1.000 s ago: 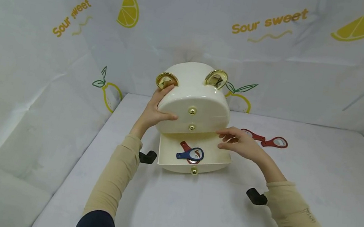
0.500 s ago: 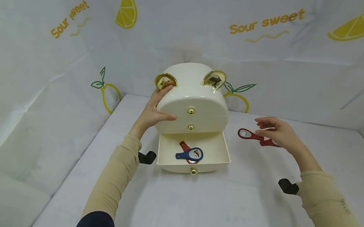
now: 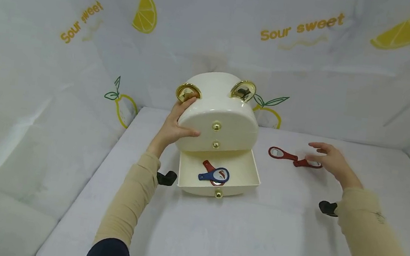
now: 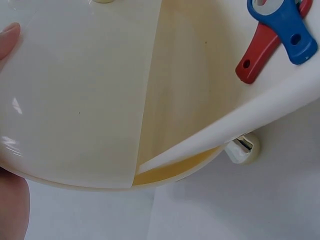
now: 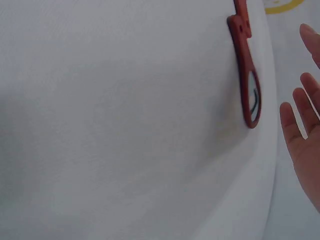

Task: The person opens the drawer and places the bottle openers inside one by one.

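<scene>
A cream-white storage box (image 3: 216, 99) with gold ears and gold knobs stands on the table, its bottom drawer (image 3: 244, 170) pulled out. Inside that drawer, a blue bottle opener (image 3: 214, 174) lies across a red bottle opener (image 4: 257, 55). My left hand (image 3: 171, 129) grips the box's left side, thumb on the front and fingers near the left ear. Over to the right, my right hand (image 3: 334, 163) hovers with fingers spread above the nearer red bottle opener (image 5: 245, 70), apart from it. The other red bottle opener (image 3: 281, 153) lies to its left, handles touching.
A white cloth covers the table (image 3: 251, 246). Behind it rises a white backdrop (image 3: 211, 20) printed with lemons and lettering. A black wrist mount (image 3: 166, 178) sits by the left sleeve, near the drawer's left edge.
My right hand has moved from the drawer's right side to above the red bottle openers on the table. My left hand stays on the box, and the drawer has not moved.
</scene>
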`<control>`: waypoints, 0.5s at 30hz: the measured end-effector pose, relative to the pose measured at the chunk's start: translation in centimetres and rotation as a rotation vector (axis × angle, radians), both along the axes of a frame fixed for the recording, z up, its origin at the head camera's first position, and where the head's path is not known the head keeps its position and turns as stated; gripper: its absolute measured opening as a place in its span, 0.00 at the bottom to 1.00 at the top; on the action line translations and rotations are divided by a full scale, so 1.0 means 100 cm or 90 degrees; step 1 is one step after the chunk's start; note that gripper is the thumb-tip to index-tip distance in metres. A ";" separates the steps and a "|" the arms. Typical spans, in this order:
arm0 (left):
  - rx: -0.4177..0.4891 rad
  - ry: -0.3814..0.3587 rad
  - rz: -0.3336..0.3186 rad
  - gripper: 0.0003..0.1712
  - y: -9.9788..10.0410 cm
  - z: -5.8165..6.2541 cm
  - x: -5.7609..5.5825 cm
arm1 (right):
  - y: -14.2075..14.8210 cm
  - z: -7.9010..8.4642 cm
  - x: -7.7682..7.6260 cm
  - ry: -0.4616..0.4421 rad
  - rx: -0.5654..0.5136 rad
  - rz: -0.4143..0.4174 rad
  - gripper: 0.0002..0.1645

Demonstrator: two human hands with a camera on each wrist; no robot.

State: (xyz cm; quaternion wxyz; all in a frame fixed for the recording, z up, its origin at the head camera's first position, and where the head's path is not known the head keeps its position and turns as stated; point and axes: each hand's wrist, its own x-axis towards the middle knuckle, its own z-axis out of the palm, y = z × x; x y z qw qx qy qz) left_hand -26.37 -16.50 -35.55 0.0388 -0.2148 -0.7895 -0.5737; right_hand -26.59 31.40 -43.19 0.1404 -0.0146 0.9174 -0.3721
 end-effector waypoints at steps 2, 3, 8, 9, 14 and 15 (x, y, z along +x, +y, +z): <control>0.002 -0.009 0.000 0.54 0.001 -0.002 0.001 | 0.008 -0.013 0.001 -0.012 0.035 -0.008 0.46; 0.001 -0.015 0.002 0.54 0.001 -0.003 0.001 | 0.011 -0.020 0.002 -0.015 0.049 -0.014 0.47; -0.010 -0.013 0.007 0.55 0.002 -0.004 0.002 | 0.020 -0.038 0.004 -0.009 0.104 -0.035 0.51; -0.010 -0.008 0.007 0.55 0.002 -0.004 0.001 | 0.020 -0.039 0.003 -0.006 0.105 -0.035 0.51; -0.011 0.008 0.010 0.55 0.000 0.000 0.000 | 0.020 -0.039 0.000 -0.008 0.107 -0.029 0.49; -0.010 0.008 0.011 0.55 0.000 0.000 0.000 | 0.020 -0.039 0.000 -0.007 0.111 -0.028 0.49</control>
